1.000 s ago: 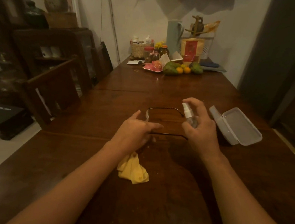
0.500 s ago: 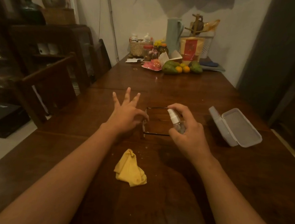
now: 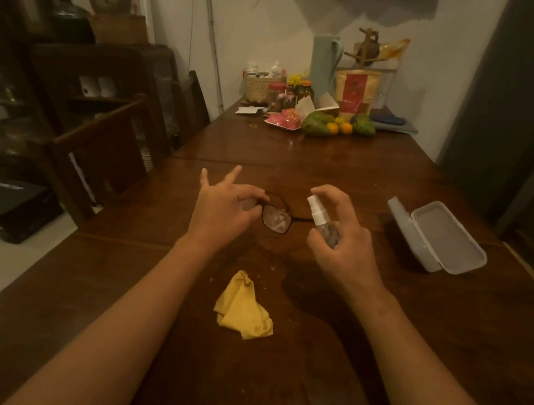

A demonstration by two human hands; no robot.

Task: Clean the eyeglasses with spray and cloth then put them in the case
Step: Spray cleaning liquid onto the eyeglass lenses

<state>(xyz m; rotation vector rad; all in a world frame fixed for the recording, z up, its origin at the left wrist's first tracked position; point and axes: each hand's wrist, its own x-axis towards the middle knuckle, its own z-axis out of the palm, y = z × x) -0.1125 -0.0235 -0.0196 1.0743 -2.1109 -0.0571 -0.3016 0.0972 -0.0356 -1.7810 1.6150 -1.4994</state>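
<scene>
1. Hands: both forearms reach in from the near edge of the bench (image 3: 375,354).
   - Left hand (image 3: 223,211): thumb and curled fingers pinch the left part of the eyeglasses (image 3: 275,219); two fingers stick out straight toward the far side.
   - Right hand (image 3: 339,236): fingers and thumb wrap the spray bottle (image 3: 320,219), a small clear body with a white pump head. The index finger arches over the pump head; whether it touches cannot be told.
2. Cloth (image 3: 244,309): yellow, crumpled, lying on the bench near the centre, between the two forearms and touched by neither hand.
3. Eyeglasses: dark frame, just left of the bottle, with the nozzle facing them. The visible lens is speckled white. Whether the frame rests on the bench cannot be told.
4. Case (image 3: 439,235): pale, lying open on the right side of the bench, well apart from the eyeglasses.
5. Far end of the bench: fruit (image 3: 316,128), jars, a woven basket (image 3: 257,88) and a pale jug (image 3: 322,66) stand against the wall.
6. Left of the bench: a dark wooden chair (image 3: 104,144).
</scene>
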